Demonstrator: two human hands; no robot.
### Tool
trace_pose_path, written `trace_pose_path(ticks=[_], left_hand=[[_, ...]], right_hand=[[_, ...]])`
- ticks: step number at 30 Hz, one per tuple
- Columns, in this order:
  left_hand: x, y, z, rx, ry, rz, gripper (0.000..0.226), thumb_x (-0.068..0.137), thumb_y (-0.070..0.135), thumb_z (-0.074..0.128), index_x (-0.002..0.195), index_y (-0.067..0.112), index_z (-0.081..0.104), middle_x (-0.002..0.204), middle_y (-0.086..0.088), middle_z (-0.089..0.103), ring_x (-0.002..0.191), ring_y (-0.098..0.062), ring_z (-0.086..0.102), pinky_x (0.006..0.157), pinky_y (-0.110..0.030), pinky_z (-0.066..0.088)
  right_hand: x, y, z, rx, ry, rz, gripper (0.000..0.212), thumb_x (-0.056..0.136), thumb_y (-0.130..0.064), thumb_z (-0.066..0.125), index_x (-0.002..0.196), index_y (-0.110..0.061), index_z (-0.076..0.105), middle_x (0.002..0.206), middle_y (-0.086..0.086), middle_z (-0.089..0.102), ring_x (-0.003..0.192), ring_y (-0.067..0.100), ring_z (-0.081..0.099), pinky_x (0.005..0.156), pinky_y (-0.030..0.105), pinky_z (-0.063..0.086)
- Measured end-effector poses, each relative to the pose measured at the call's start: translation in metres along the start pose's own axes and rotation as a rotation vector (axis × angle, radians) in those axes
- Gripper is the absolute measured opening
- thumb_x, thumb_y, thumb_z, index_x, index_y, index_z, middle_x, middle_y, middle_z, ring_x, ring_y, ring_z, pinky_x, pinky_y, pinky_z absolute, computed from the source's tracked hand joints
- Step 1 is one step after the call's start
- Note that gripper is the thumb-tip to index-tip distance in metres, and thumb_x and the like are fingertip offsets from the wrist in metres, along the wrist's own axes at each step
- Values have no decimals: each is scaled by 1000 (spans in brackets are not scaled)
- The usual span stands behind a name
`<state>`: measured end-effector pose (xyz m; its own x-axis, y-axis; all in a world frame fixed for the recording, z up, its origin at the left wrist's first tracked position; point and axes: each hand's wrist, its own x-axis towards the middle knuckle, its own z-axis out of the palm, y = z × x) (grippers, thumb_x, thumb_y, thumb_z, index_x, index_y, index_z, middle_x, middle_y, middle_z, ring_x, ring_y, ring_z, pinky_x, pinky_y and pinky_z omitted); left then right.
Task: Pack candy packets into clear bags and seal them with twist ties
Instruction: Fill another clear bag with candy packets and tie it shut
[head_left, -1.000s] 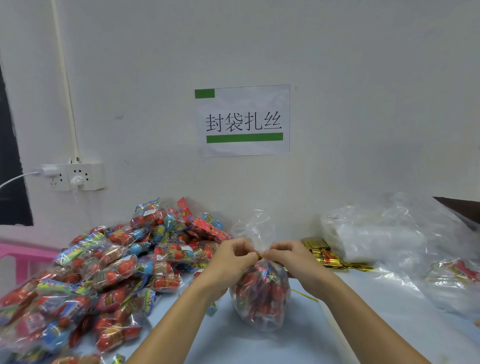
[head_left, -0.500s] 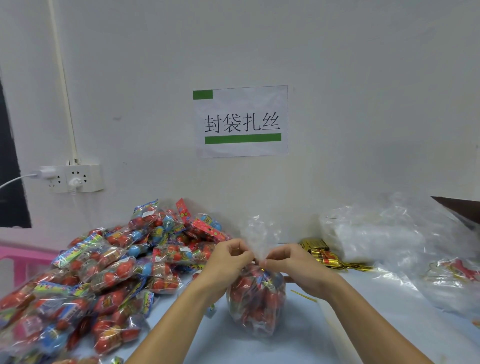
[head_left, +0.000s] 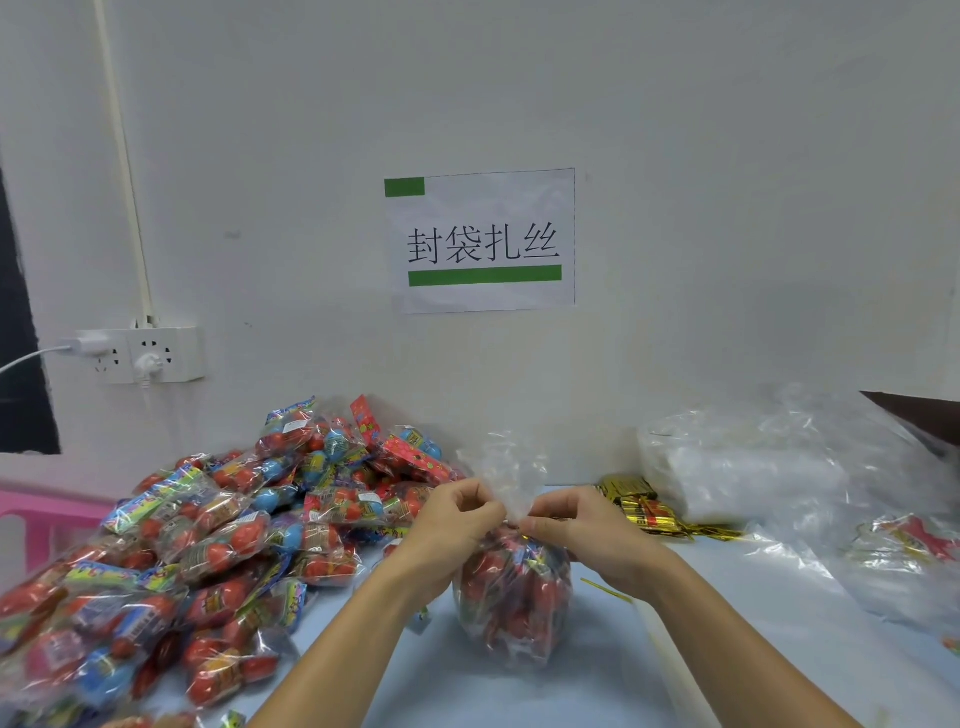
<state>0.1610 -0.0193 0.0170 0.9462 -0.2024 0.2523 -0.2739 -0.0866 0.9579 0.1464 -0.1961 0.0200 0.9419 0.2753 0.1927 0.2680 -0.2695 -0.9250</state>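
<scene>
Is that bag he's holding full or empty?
Full: the clear bag bulges with red candy packets, its neck gathered between both hands.

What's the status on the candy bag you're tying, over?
Left hand and right hand both pinch the gathered neck of the filled clear bag. Gold twist tie at the neck, not confirmed sealed. Nothing in the way.

left hand (head_left: 451, 525) bare | right hand (head_left: 584, 535) bare | forearms unsleeved | no gloves

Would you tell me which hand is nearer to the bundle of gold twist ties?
Right. The right hand sits just left of the gold twist ties; the left hand is farther left, beyond the bag neck.
</scene>
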Motion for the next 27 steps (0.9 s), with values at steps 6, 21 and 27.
trace_pose_path(ticks=[6, 21, 27], left_hand=[[-2, 5, -2, -3, -65, 66, 5, 86, -1, 67, 90, -1, 69, 90, -19, 73, 85, -25, 71, 83, -34, 58], [-1, 14, 0, -8, 52, 38, 9, 88, 13, 72, 82, 8, 76, 87, -19, 74, 85, -32, 71, 82, -43, 58], [0, 12, -2, -69, 60, 6, 19, 87, 7, 72, 99, -6, 65, 89, -23, 71, 80, -25, 70, 78, -32, 59]], right_hand=[[4, 3, 1, -53, 76, 21, 45, 97, -11, 61, 56, -25, 70, 54, -7, 54, 54, 13, 46, 54, 22, 39], [3, -3, 8, -60, 49, 17, 29, 97, -18, 63, 69, -14, 67, 60, -6, 62, 59, 13, 54, 61, 25, 42], [3, 2, 8, -86, 124, -19, 27, 98, -23, 62, 85, -1, 72, 75, 8, 66, 72, 15, 57, 72, 30, 43]])
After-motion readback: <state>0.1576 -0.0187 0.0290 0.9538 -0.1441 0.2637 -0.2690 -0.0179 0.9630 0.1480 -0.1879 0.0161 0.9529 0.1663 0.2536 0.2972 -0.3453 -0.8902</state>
